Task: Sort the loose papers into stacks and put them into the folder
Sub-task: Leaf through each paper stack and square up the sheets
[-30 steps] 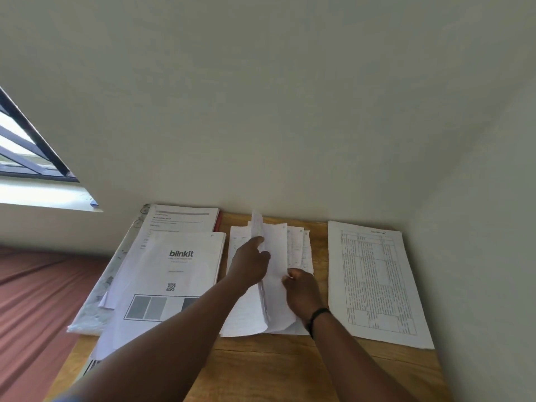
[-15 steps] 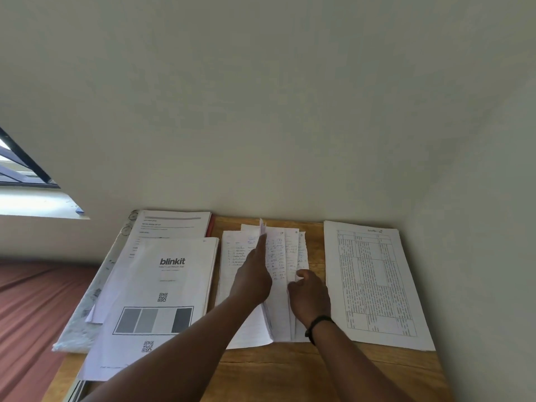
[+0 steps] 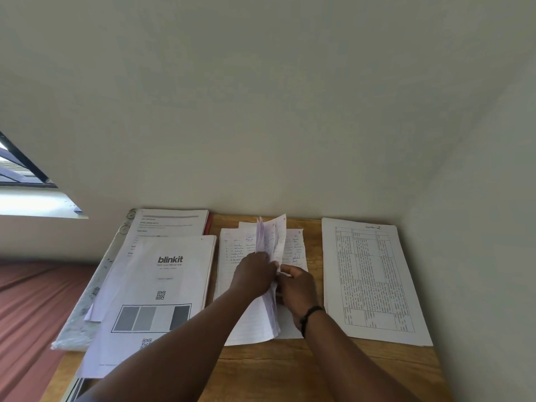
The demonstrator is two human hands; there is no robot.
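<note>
A pile of handwritten sheets [image 3: 235, 250] lies in the middle of the wooden table [image 3: 290, 372]. Several of its sheets [image 3: 274, 239] stand lifted on edge. My left hand [image 3: 252, 274] grips these raised sheets from the left. My right hand [image 3: 295, 288], with a black band at the wrist, pinches their lower edge from the right. A printed "blinkit" stack [image 3: 162, 285] lies to the left over another printed stack [image 3: 171, 223]. The red edge of a folder [image 3: 209, 224] shows under that one. A stack with a printed table [image 3: 371, 280] lies at the right.
Walls close the table in at the back and right. A clear plastic sleeve [image 3: 87, 300] hangs off the table's left edge above a reddish-brown surface [image 3: 32, 309]. A window [image 3: 20, 169] is at the far left.
Both hands have fanned up more sheets of the middle pile; the lifted bundle is thicker and stands higher. My right hand moved from lying on the pile to pinching the sheets.
</note>
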